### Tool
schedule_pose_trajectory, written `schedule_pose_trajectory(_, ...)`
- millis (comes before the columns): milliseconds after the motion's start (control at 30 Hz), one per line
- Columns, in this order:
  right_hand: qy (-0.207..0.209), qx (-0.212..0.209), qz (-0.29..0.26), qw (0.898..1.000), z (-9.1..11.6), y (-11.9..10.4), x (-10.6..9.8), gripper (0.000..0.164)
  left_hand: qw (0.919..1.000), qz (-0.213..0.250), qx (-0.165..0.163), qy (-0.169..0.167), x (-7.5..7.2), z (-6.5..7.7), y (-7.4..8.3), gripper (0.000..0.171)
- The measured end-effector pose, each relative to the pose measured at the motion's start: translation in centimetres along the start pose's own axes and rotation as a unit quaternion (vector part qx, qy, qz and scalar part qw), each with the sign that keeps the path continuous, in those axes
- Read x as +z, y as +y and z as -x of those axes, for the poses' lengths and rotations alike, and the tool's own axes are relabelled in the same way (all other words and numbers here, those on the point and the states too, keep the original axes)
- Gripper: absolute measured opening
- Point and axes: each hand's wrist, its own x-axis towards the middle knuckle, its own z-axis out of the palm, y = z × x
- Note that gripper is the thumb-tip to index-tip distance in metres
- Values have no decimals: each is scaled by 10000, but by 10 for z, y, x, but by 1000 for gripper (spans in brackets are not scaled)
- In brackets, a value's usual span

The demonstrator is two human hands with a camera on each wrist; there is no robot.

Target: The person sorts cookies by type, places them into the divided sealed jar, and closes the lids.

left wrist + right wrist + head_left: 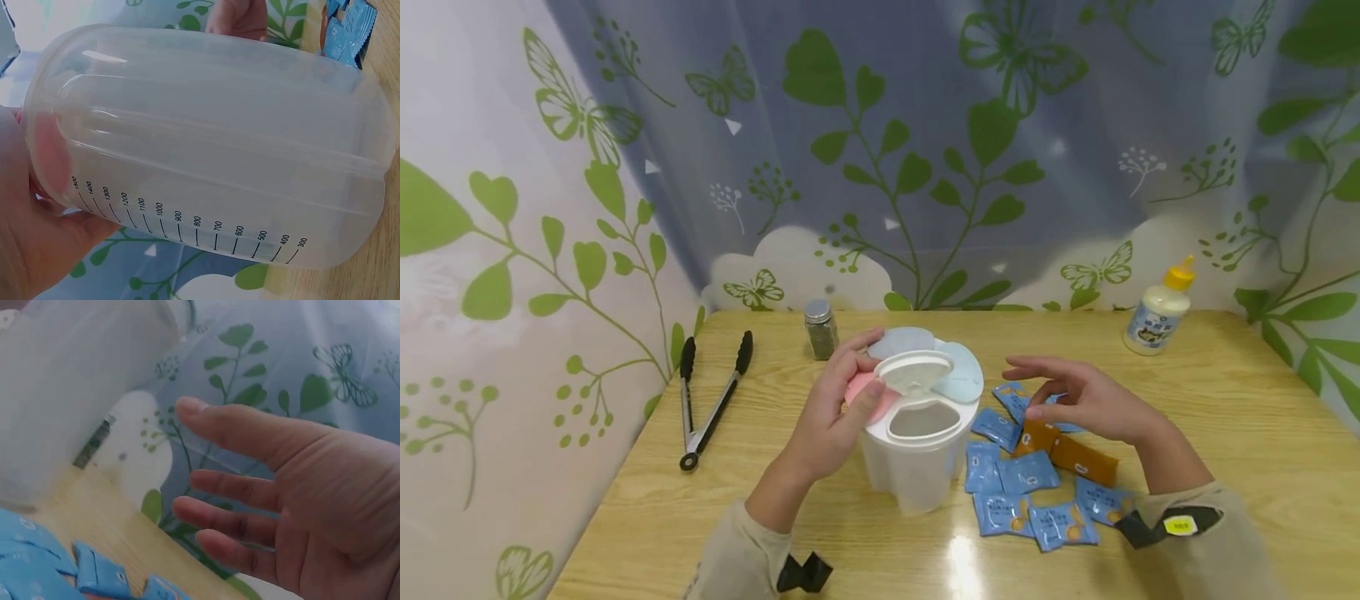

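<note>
A translucent storage container [917, 475] with a white compartment lid stands upright on the table. One compartment flap, translucent with a white rim [917, 372], is raised over an uncovered opening [923, 420]; pink, light blue and grey flaps surround it. My left hand [835, 408] grips the container's top from the left, thumb on the pink flap [867, 396]. Black measuring marks run along its wall [206, 150] in the left wrist view. Holding nothing, my right hand [1097, 400] hovers over blue packets [1028, 472] and brown packets [1084, 461], its fingers [231, 519] relaxed and apart.
Black-tipped tongs [707, 417] lie spread at the left of the wooden table. Behind the container is a small silver-capped jar [822, 331]. A yellow-capped bottle [1157, 312] stands at the back right. A patterned curtain [925, 208] hangs along the table's back edge.
</note>
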Motion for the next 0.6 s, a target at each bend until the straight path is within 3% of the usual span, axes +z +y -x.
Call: schedule_pose_trajectory(600, 442, 1146, 134, 9923, 26, 64, -24, 66, 10000, 46, 45, -51, -1, 0, -1, 11)
